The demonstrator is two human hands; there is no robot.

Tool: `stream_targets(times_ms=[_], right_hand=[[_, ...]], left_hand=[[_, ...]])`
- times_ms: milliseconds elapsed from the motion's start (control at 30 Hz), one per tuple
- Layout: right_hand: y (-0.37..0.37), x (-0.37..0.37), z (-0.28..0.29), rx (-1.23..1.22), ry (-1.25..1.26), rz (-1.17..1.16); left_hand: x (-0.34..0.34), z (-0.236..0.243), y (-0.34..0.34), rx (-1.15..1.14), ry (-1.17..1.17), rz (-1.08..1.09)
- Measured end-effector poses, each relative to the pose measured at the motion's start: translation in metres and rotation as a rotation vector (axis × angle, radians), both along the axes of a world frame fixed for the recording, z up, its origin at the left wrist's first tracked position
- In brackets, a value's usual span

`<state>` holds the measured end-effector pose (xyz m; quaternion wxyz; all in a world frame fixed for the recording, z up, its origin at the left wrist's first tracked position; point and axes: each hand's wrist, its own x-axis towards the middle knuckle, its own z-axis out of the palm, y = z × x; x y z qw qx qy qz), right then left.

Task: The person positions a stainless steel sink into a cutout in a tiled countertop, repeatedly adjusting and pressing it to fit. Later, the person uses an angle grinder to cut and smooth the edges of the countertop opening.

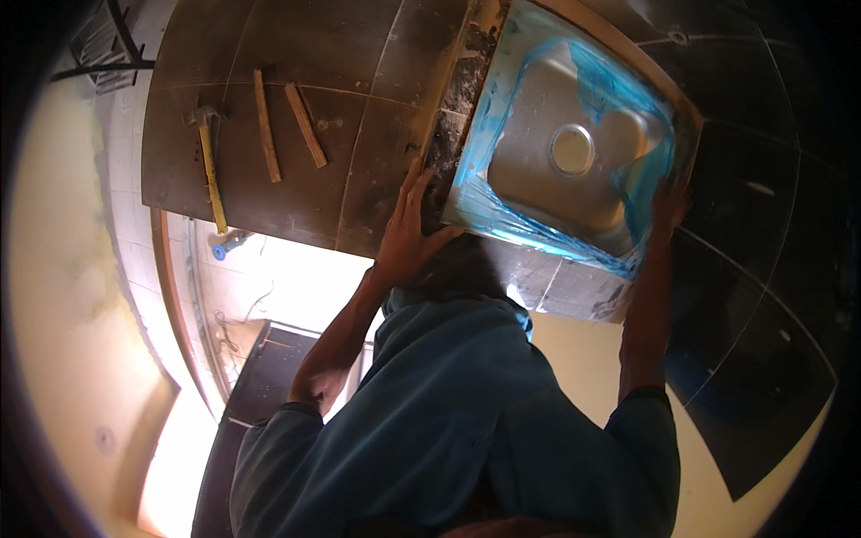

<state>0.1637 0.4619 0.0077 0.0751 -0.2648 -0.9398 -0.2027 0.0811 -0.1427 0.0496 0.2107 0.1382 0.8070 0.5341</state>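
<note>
My left hand, spread and unclenched, and right hand, whose grip I cannot tell, flank the sink amid the tiled counter: likely stiff, fairly light, slippery under blue film, best held by opposite rims.

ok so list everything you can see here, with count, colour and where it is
sink: 1, silver, upper right of centre
drain opening: 1, silver, sink floor
film: count unclear, blue, around sink bowl, wrinkled
tiled countertop: count unclear, dark brown to black, both sides of sink
hammer: 1, yellow handle, greyish head, left countertop
wooden strips: 2, brown, right of hammer
pipe fitting: 1, blue end, below countertop's left part
dark panel: 1, near-black, lower left
wall: pale yellow, far left
garment: dark blue-green, lower centre
left hand: 1, sink's lower left corner
right hand: 1, sink's right edge
</note>
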Motion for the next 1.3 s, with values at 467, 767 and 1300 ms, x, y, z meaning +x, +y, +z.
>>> stream_targets(times_ms=[467,767,1300], right_hand=[[-0.003,-0.021,0.007,-0.081,-0.125,-0.241],[-0.017,-0.023,0.024,-0.174,-0.147,-0.260],[-0.147,0.010,-0.033,0.048,-0.019,0.195]], left_hand=[[0.001,-0.023,-0.005,0.164,-0.120,-0.030],[0.005,-0.044,-0.018,0.484,-0.392,0.075],[0.011,-0.040,-0.010,0.074,-0.169,0.067]])
